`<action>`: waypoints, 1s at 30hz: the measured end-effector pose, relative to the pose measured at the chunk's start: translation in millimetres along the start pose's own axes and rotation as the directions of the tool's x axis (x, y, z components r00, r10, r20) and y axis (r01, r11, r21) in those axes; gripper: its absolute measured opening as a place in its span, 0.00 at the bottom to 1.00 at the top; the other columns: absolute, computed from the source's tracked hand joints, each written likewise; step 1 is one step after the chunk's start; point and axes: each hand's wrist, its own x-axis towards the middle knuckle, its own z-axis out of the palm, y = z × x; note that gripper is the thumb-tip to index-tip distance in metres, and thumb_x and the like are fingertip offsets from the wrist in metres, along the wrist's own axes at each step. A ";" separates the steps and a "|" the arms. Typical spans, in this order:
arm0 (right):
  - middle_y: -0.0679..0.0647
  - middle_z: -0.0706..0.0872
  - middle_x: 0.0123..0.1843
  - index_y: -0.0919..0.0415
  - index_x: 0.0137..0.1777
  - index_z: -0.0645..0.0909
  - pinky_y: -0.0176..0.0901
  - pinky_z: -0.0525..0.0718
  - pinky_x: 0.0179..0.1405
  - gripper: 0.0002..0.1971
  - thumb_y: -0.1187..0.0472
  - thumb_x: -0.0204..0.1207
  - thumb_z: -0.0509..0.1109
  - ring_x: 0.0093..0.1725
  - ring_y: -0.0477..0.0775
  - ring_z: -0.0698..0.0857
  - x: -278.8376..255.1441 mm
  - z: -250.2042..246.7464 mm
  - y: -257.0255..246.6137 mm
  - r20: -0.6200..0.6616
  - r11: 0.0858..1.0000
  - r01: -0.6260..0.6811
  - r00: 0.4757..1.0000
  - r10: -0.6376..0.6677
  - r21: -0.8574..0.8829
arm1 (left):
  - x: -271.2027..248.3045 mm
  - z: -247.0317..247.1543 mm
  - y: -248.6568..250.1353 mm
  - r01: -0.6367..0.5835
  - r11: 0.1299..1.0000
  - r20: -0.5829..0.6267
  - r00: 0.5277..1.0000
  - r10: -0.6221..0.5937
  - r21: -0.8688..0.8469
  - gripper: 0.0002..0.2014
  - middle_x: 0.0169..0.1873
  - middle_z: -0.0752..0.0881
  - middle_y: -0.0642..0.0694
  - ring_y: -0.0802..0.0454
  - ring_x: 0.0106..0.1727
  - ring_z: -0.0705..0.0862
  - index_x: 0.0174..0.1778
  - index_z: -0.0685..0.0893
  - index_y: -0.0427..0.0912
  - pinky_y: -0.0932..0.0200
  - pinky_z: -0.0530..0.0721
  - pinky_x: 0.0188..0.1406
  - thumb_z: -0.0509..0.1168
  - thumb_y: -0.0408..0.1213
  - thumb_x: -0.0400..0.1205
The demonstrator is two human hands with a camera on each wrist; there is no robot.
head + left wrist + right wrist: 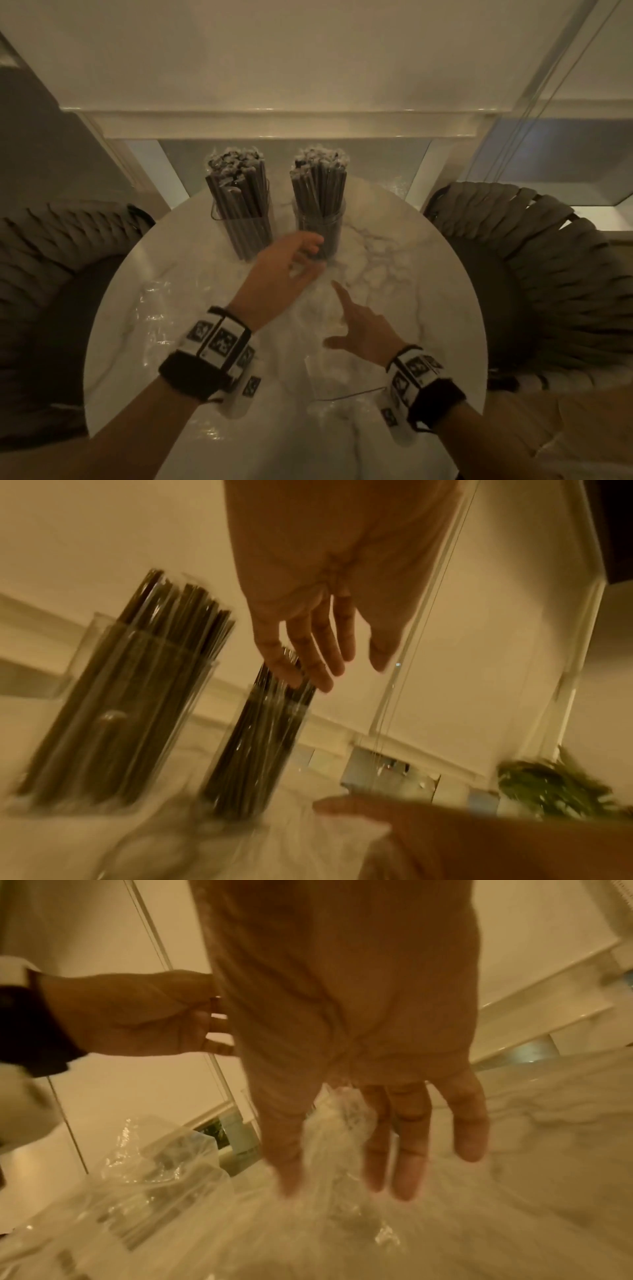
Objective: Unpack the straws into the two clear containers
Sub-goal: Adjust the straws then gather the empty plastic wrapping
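Note:
Two clear containers stand at the far side of the round table, a square one (pixel 255 236) (pixel 113 723) on the left and a round one (pixel 334 222) (pixel 260 750) on the right. Both are packed with dark wrapped straws (pixel 320 178) (pixel 178 620) standing upright. My left hand (pixel 291 260) (pixel 315 653) hovers by the round container's near side, fingers loose and holding nothing. My right hand (pixel 356 325) (pixel 359 1123) lies nearer me, fingers straight, touching crumpled clear plastic packaging (pixel 329 308) (pixel 171 1191) spread on the table.
The marble table (pixel 428 291) has more clear wrap at its left side (pixel 154 308) and a thin dark band (pixel 349 395) near the front. Woven chairs flank it, one left (pixel 51 291) and one right (pixel 548 274). A white wall ledge runs behind.

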 end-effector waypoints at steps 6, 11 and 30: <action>0.47 0.83 0.45 0.53 0.71 0.73 0.24 0.80 0.45 0.26 0.67 0.73 0.70 0.41 0.44 0.83 -21.2 -41.5 -41.9 -0.403 0.911 0.307 0.897 -0.180 0.276 | -40.0 26.0 -19.4 0.169 0.977 0.342 0.917 -0.204 0.131 0.54 0.80 0.61 0.52 0.55 0.78 0.63 0.81 0.52 0.55 0.50 0.67 0.76 0.73 0.63 0.63; 0.54 0.84 0.61 0.48 0.74 0.67 0.45 0.83 0.55 0.31 0.55 0.71 0.72 0.56 0.51 0.84 -52.8 -72.6 -81.9 -0.606 0.851 0.510 0.719 -0.341 0.126 | -30.9 1.8 -1.2 0.173 0.956 0.043 0.985 -0.168 -0.237 0.10 0.48 0.86 0.50 0.58 0.48 0.87 0.56 0.83 0.44 0.60 0.81 0.49 0.62 0.28 0.83; 0.59 0.79 0.61 0.56 0.76 0.64 0.32 0.80 0.25 0.44 0.55 0.61 0.83 0.38 0.48 0.82 15.6 13.5 -186.4 -0.213 0.660 0.200 0.975 -0.062 0.724 | -128.8 -157.8 -75.5 0.414 0.890 -0.579 0.684 -0.444 -0.193 0.12 0.31 0.83 0.49 0.54 0.35 0.81 0.35 0.83 0.51 0.53 0.80 0.39 0.63 0.48 0.83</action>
